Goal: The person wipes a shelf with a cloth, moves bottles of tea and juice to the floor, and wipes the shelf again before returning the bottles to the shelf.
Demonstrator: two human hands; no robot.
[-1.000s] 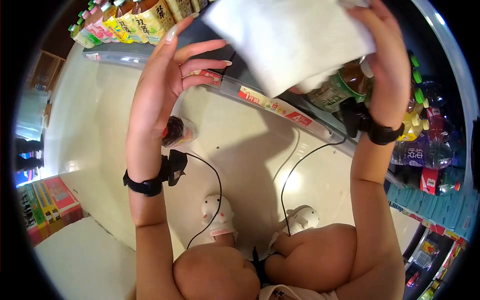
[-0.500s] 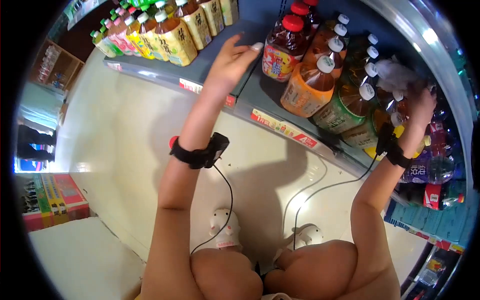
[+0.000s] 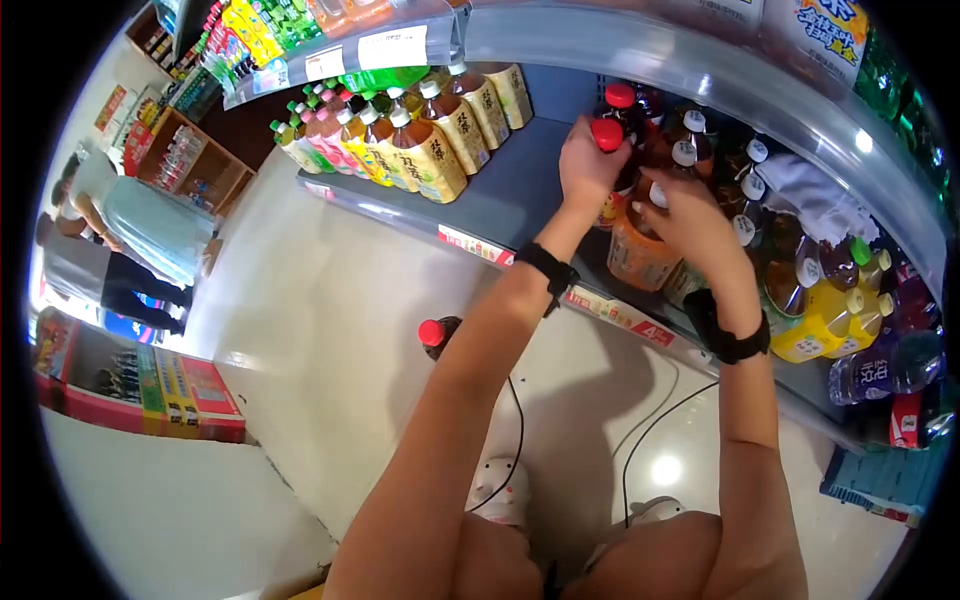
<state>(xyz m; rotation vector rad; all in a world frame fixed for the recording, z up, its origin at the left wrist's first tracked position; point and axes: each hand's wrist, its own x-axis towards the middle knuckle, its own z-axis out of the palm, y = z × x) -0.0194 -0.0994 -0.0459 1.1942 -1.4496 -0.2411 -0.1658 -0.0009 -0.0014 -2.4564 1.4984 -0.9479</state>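
My left hand (image 3: 590, 168) is closed around the upper part of a dark bottle with a red cap (image 3: 607, 134) at the shelf's front. Just right of it, my right hand (image 3: 690, 220) curls its fingers round the white-capped top of an orange-labelled bottle (image 3: 640, 250). The palm hides part of that bottle. Another red-capped bottle (image 3: 620, 96) stands behind. A pale grey cloth (image 3: 808, 195) lies over bottles to the right, apart from both hands.
Cartoned drinks (image 3: 430, 160) stand in rows on the shelf's left part. A red-capped bottle (image 3: 432, 334) is on the floor, left of my feet. The upper shelf edge (image 3: 640, 55) overhangs the bottles. Two people (image 3: 120, 240) stand at far left. Yellow bottles (image 3: 815, 325) stand at right.
My right hand has left the cloth and moved left to the orange-labelled bottle. My left hand has gone from open beside the red-capped bottle to closed around it. The view has shifted.
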